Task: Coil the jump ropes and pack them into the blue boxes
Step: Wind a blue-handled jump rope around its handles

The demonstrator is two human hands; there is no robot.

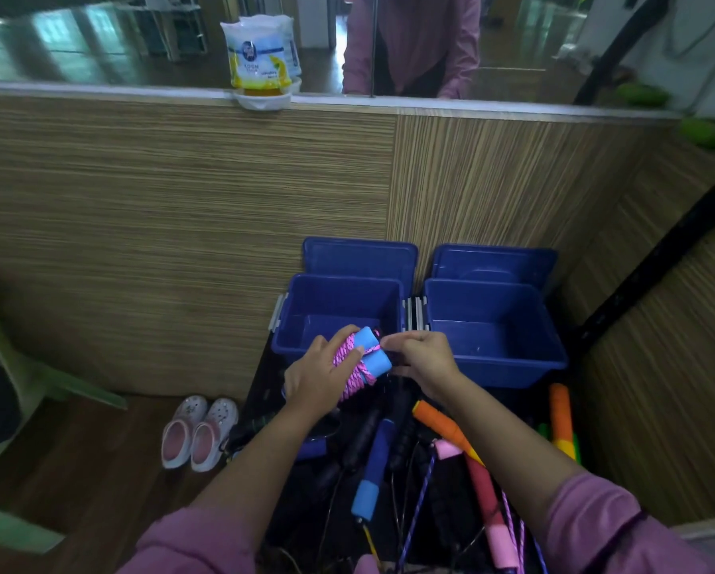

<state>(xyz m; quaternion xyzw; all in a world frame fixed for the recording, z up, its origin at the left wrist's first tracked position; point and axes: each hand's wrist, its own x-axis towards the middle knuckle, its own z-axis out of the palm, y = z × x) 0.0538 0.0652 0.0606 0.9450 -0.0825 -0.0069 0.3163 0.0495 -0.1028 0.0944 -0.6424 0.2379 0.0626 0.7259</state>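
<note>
Pink sleeves (pixel 587 528) frame my view, and beyond them the two blue boxes (pixel 494 325) sit open side by side, the left box (pixel 339 300) directly past my hands. Loose jump ropes (pixel 393 461) sprawl on the dark table (pixel 281 383) beneath my forearms. My left hand (pixel 318 379) grips the coiled pink rope bundle (pixel 357 362), its blue handles lying across my view, while my right hand (pixel 422 362) pinches the rope's tail; I judge a short forward drop follows.
</note>
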